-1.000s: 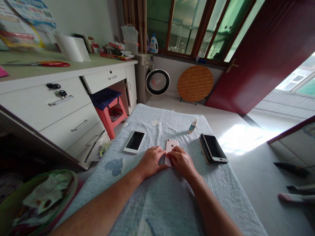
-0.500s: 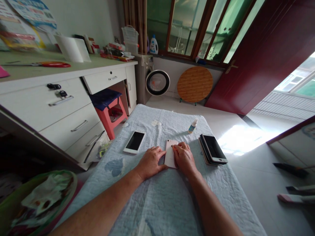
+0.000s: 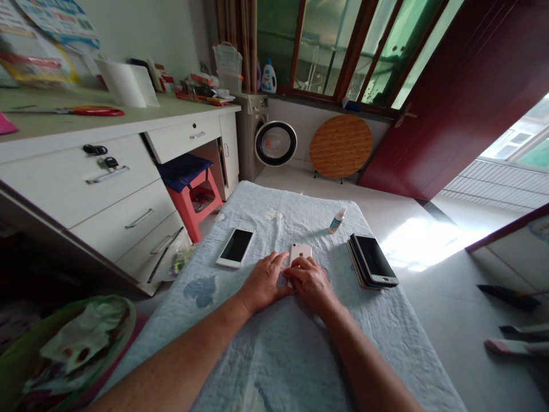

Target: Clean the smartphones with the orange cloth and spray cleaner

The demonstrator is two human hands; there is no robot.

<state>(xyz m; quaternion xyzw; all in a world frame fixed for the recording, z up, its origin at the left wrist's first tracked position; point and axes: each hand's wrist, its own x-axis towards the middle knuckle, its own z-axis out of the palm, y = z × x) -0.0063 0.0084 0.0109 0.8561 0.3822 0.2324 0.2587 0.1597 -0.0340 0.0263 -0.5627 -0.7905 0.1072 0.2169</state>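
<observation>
A pink phone [image 3: 301,250] lies back up on the blue cloth, its lower part covered by my hands. My left hand [image 3: 266,280] rests at its left edge, thumb and fingers apart. Across the phone's back lies my right hand [image 3: 311,281], its fingers bent together; what they pinch, if anything, is hidden. To the left a white phone [image 3: 235,248] lies screen up. On the right stands a stack of phones [image 3: 376,260], the top one with a dark screen. A small spray bottle [image 3: 337,220] stands upright behind that stack.
A light blue quilted cloth [image 3: 295,355] covers the table. At the left are a white desk with drawers [image 3: 124,194], a red stool [image 3: 193,200] and a basket [image 3: 124,332] holding crumpled tissue. A washing machine [image 3: 251,137] with its door open stands behind.
My right hand has moved left and slightly down across the phone's back, uncovering the logo near its top. My left hand has hardly moved.
</observation>
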